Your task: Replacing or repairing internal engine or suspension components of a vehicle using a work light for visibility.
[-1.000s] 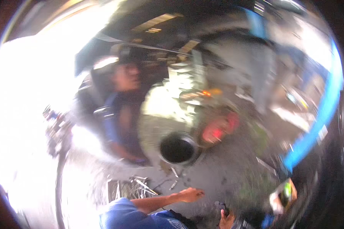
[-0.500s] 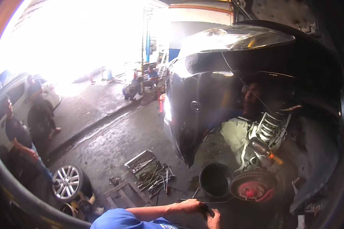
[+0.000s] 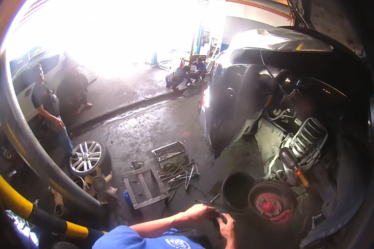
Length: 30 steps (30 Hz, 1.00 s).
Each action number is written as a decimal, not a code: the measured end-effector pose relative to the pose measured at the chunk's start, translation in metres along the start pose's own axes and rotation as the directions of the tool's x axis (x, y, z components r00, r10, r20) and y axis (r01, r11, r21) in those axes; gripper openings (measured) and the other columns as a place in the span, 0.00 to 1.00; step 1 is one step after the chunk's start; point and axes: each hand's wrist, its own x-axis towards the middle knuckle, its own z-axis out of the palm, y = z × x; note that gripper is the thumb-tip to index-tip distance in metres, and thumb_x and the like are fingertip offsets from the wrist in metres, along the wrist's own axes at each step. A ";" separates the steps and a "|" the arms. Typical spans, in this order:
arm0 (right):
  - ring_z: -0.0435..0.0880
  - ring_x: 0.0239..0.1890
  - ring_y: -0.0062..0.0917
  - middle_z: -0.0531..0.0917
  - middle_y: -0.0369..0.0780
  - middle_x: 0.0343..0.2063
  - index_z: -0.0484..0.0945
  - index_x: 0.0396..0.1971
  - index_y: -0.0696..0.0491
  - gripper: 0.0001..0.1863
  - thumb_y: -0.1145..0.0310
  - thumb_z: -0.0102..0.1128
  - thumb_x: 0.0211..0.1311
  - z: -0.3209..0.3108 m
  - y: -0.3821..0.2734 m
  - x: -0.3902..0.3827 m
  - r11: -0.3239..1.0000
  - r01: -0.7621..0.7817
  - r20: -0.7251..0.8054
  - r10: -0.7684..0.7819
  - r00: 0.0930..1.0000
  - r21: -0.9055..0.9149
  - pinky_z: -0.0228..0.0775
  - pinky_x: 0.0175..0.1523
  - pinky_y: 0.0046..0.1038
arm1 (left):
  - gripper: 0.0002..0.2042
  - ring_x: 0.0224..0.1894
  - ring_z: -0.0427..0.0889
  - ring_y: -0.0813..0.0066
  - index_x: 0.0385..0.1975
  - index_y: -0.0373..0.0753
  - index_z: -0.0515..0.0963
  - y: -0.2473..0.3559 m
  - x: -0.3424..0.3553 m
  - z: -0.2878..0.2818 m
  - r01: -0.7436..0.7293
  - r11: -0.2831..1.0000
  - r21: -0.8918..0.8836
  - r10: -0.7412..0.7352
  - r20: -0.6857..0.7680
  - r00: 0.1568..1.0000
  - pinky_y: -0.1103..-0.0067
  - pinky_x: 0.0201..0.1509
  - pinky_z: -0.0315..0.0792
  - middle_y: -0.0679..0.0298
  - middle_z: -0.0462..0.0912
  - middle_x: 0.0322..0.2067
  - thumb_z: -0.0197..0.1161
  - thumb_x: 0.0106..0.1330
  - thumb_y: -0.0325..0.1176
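My left hand (image 3: 200, 211) and right hand (image 3: 226, 227) are closed together at the lower middle of the head view, on a small dark object (image 3: 219, 218) I cannot make out. Just beyond them are a black bucket (image 3: 237, 191) and a bare brake disc with a red hub (image 3: 268, 203). Above the disc are the car's coil spring (image 3: 305, 141) and a lit orange-handled work lamp (image 3: 299, 174) in the wheel opening of the black car (image 3: 232, 112). Several loose tools (image 3: 185, 174) lie beside a metal tray (image 3: 168, 151) on the wet floor.
A metal frame (image 3: 145, 186), a detached alloy wheel (image 3: 87, 155) and a curved pole (image 3: 37, 145) with a yellow-black rail (image 3: 12, 191) are at left. People stand (image 3: 47, 108) by a white car (image 3: 23, 83); others crouch (image 3: 176, 76) further back.
The view has steadied from a blur and shifted, so the scene sits further right. My right hand has risen to meet my left hand around the dark object.
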 end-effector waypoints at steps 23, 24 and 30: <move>0.84 0.41 0.39 0.84 0.47 0.37 0.81 0.41 0.60 0.13 0.70 0.64 0.58 -0.006 0.013 0.010 0.999 -0.023 0.031 0.022 0.999 0.041 0.74 0.48 0.33 | 0.16 0.39 0.85 0.53 0.47 0.34 0.77 -0.003 0.014 0.002 0.063 0.995 -0.073 -0.056 0.096 0.994 0.65 0.41 0.78 0.51 0.85 0.37 0.59 0.68 0.38; 0.84 0.41 0.39 0.84 0.47 0.37 0.81 0.41 0.60 0.13 0.69 0.64 0.58 -0.004 0.015 0.012 0.999 -0.035 0.041 0.034 0.999 0.037 0.74 0.48 0.33 | 0.16 0.39 0.85 0.53 0.47 0.34 0.77 -0.002 0.014 0.000 0.063 0.995 -0.075 -0.056 0.097 0.994 0.65 0.41 0.78 0.51 0.85 0.37 0.59 0.68 0.38; 0.84 0.43 0.39 0.84 0.47 0.39 0.81 0.42 0.60 0.14 0.68 0.63 0.59 0.002 0.007 0.024 0.999 -0.038 0.068 0.036 0.997 0.027 0.73 0.49 0.33 | 0.13 0.39 0.85 0.52 0.37 0.35 0.77 -0.010 0.014 -0.008 0.049 0.996 -0.077 -0.047 0.023 0.999 0.65 0.41 0.76 0.53 0.85 0.34 0.57 0.69 0.40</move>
